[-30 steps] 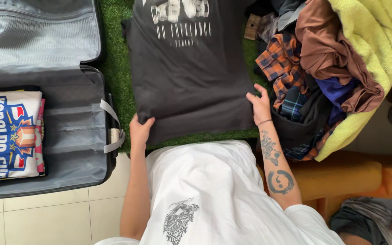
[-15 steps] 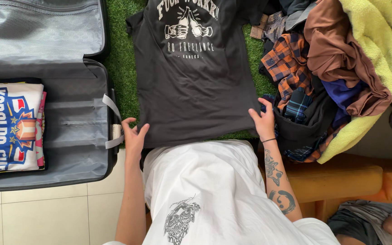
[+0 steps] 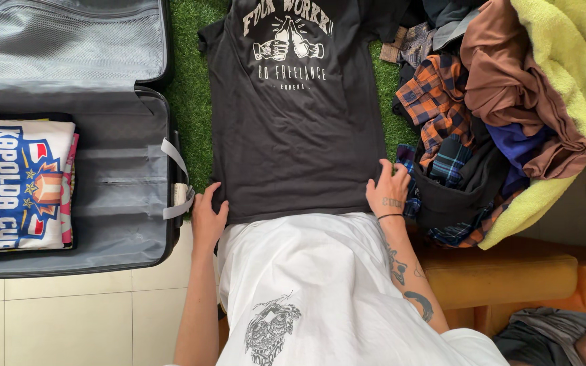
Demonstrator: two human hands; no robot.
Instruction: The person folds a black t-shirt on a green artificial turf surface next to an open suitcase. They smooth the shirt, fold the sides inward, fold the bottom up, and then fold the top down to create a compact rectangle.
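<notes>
Left hand [image 3: 207, 218] and right hand [image 3: 389, 192] press loosely spread fingers on the near hem corners of the dark T-shirt [image 3: 293, 129], grasping nothing; it lies flat, lengthwise, collar far.

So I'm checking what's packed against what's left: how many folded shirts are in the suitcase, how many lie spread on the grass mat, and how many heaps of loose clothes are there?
Folded shirts in the suitcase: 2, a white printed shirt on a pink one
Dark t-shirt spread on the mat: 1
Heap of loose clothes: 1
Total: 4
</notes>
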